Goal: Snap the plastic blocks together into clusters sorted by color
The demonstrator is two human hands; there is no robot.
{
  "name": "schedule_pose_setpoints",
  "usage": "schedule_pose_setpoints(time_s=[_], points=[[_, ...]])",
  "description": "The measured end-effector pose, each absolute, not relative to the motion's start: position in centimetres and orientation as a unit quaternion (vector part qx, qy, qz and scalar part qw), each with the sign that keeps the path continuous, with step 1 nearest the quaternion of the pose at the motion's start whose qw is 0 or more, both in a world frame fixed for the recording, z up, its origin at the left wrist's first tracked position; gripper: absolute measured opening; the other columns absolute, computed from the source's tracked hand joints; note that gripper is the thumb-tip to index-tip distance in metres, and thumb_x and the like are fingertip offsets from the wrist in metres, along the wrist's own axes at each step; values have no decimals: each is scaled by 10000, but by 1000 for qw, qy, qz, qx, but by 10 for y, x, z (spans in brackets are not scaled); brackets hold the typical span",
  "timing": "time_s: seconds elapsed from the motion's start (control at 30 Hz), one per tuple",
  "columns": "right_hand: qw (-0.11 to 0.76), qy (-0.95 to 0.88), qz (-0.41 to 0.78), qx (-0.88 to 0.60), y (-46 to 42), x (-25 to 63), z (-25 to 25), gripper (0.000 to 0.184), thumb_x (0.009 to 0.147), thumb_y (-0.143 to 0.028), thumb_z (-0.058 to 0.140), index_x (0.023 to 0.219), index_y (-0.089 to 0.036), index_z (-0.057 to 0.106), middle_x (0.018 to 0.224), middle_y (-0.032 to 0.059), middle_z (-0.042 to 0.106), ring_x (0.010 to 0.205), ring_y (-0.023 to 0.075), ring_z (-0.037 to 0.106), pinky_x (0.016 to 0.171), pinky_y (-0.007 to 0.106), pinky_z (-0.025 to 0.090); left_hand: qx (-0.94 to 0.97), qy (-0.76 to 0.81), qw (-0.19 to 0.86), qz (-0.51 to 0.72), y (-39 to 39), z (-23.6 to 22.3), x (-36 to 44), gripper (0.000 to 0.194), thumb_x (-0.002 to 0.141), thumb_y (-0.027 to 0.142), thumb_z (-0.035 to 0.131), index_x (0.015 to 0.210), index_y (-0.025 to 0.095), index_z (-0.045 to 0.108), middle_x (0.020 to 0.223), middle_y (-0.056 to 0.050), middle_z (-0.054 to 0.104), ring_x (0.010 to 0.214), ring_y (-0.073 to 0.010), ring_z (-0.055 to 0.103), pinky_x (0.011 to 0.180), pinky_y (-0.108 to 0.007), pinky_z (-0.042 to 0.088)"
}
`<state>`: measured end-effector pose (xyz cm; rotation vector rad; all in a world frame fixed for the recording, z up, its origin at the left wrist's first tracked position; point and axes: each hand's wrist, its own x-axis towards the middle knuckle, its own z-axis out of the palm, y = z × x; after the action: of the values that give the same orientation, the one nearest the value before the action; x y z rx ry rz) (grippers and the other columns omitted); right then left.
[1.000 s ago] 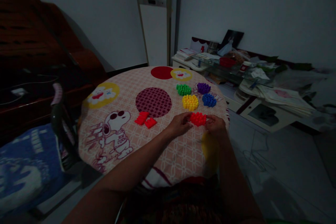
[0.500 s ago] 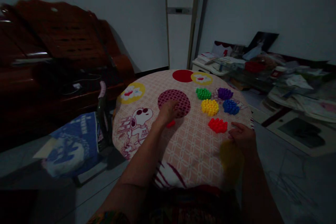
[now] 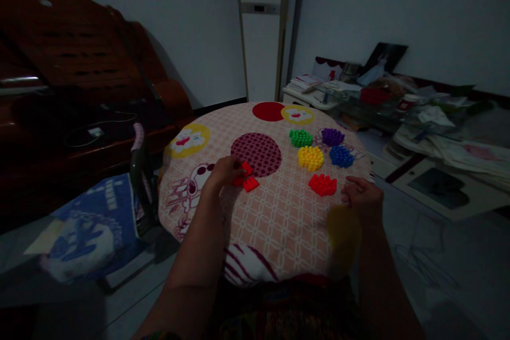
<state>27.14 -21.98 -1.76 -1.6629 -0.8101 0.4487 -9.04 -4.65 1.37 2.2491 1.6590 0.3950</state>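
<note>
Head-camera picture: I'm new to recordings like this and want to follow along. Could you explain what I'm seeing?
There's no machine, just a person's two bare hands, seen by a camera worn on the head, looking forward and down. On the patterned tablecloth lie knobbly clusters: green, purple, yellow, blue and red. The left hand reaches over flat red pieces; whether it grips one is unclear. The right hand sits beside the red cluster, not touching it.

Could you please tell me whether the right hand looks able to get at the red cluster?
Probably yes: the right hand is close beside the red cluster, with only tablecloth visible between them.
</note>
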Motion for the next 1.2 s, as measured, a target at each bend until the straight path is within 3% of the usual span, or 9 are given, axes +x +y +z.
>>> schedule_pose_setpoints(time_s=[0.17,0.27,0.47,0.83,0.97,1.1,1.2], points=[[600,-366,181,-689,-224,264,-10,439,660,-356,701,1005,-87,734,620,54,691,436,146,590,367,218,420,751,465,336,327,-54,16,-66,260,750,360,656,891,142,673,803,-36,714,750,-174,643,670,-246,477],[609,-381,179,-672,-225,257,-2,394,672,-354,713,965,-92,746,613,54,688,452,146,591,385,223,427,760,335,427,358,-72,16,-29,337,799,416,637,988,138,671,853,-52,710,742,-165,641,660,-248,481],[608,-366,180,-682,-225,258,-5,378,658,-376,709,909,-95,744,616,56,685,440,147,586,365,223,406,859,234,370,266,-119,8,39,169,831,249,626,953,157,697,820,-20,699,717,-130,604,687,-232,433],[541,-361,249,-718,-221,268,-30,323,560,-393,688,764,-145,720,567,29,663,420,143,554,399,238,408,893,264,257,257,-137,-19,75,150,811,155,565,947,173,625,885,-39,657,762,-148,572,723,-260,436],[485,-402,295,-718,-225,272,-30,220,549,-363,679,641,-163,687,477,3,598,402,127,505,396,225,360,886,311,255,231,-141,-21,72,111,808,259,635,875,179,597,799,-25,639,706,-155,565,663,-268,416],[412,-486,316,-703,-229,271,-25,184,585,-348,686,575,-165,694,458,-6,569,424,113,481,420,218,344,890,354,228,175,-144,-20,72,286,794,454,694,842,183,616,800,-53,658,749,-201,619,664,-296,428],[388,-525,307,-692,-230,264,-23,214,617,-380,710,588,-168,716,483,-7,579,445,107,473,432,217,332,903,355,194,142,-144,-21,76,253,839,431,653,898,185,635,884,-82,685,824,-224,653,703,-309,447]])
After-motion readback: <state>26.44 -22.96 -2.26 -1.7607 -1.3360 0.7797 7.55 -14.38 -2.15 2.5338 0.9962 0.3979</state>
